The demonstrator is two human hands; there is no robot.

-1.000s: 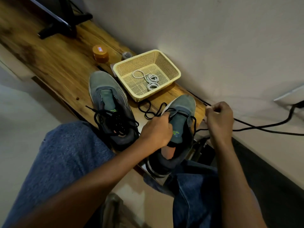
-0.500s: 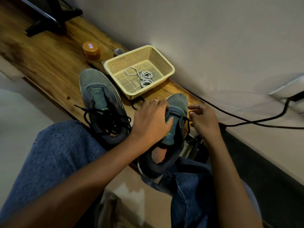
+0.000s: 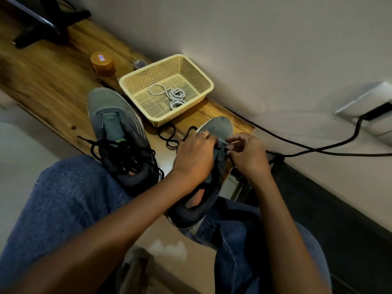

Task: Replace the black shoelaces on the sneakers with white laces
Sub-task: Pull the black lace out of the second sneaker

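Two grey sneakers lie on a wooden bench. The left sneaker (image 3: 115, 126) has a loose tangle of black lace over its opening. My left hand (image 3: 195, 154) grips the tongue area of the right sneaker (image 3: 220, 126), whose heel rests on my lap. At that shoe's right eyelets, my right hand (image 3: 247, 154) pinches the black lace (image 3: 169, 137); its loose end curls on the bench to the left. White laces (image 3: 172, 95) lie coiled in a cream basket (image 3: 137, 81) behind the shoes.
An orange-lidded jar (image 3: 103, 63) and a small grey roll (image 3: 139, 63) stand behind the basket. A black monitor stand (image 3: 42, 28) sits at the far left. A black cable (image 3: 318, 148) runs along the wall to an outlet (image 3: 369, 109). My jeans-clad knees fill the foreground.
My right hand, pulled out to the right with the lace a second ago, has come back to the right sneaker's eyelets. My left hand shifted up over the tongue.
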